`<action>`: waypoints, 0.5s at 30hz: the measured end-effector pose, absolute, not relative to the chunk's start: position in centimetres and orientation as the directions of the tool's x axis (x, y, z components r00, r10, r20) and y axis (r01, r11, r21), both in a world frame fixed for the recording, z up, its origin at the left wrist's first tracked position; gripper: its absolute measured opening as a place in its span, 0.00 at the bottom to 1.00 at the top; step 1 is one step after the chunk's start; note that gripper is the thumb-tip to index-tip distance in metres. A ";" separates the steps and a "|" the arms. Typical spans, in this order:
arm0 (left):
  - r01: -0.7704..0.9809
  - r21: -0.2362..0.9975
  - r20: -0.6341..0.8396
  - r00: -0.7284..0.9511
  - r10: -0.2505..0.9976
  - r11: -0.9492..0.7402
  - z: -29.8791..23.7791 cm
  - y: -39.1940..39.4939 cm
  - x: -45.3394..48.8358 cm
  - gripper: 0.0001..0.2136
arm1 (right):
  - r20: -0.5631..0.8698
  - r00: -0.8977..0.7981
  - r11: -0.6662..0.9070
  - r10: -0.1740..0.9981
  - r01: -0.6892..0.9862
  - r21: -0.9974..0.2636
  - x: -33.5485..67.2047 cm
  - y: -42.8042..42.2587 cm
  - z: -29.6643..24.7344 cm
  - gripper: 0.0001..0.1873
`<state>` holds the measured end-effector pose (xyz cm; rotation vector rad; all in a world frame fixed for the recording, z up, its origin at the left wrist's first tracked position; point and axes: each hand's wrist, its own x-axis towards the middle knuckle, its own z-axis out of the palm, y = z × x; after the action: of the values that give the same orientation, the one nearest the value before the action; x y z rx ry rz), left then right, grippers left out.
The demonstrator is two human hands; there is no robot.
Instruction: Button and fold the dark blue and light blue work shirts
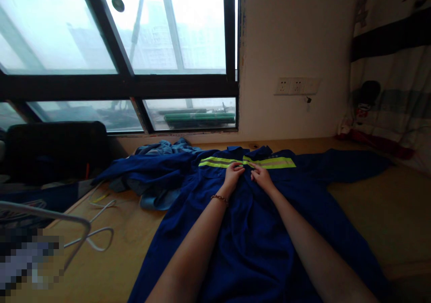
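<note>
A dark blue work jacket [256, 235] with a yellow-and-silver reflective band [278, 163] across its chest lies spread out, collar away from me and sleeves out to both sides. My left hand [233, 176], a beaded bracelet at its wrist, is closed on the front opening just below the band. Close beside it, my right hand [263, 177] has its fingers bent at the other front edge, the index finger reaching onto the band. The fingertips are small and dim, so the exact hold is hard to see. Folds run down the jacket front between my forearms.
Crumpled light blue denim [156, 199] lies under the left sleeve. A white cable [101, 211] and a bent metal tube [76, 220] are at the left of the wooden surface [131, 244]. Behind are a black-framed window [182, 85], wall sockets [296, 86] and a curtain [387, 83].
</note>
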<state>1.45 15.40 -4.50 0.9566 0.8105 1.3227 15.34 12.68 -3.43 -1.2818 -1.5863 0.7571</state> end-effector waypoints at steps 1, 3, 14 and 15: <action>-0.380 0.925 0.071 0.101 0.992 -0.028 -4.6 15.6 1.5 0.18 | 0.250 -0.007 0.236 0.968 0.357 -0.904 15.4 12.7 -3.1 0.24; -0.287 0.954 0.122 0.102 0.987 -0.088 -4.9 16.3 1.5 0.17 | 0.190 0.010 0.173 0.982 0.365 -0.915 15.5 12.4 -2.3 0.20; -0.010 0.961 0.275 0.061 0.960 -0.275 -4.9 20.1 1.5 0.17 | 0.126 0.048 0.061 0.991 0.670 -0.739 15.4 8.1 -3.3 0.10; -0.007 0.959 0.282 0.062 0.957 -0.282 -4.7 20.2 1.5 0.17 | 0.106 0.062 0.048 0.992 0.597 -0.801 15.5 8.2 -3.6 0.09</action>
<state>1.50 20.21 -4.72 1.4461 1.0146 1.3669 15.52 8.16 -3.56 -1.6314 -1.6168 0.7063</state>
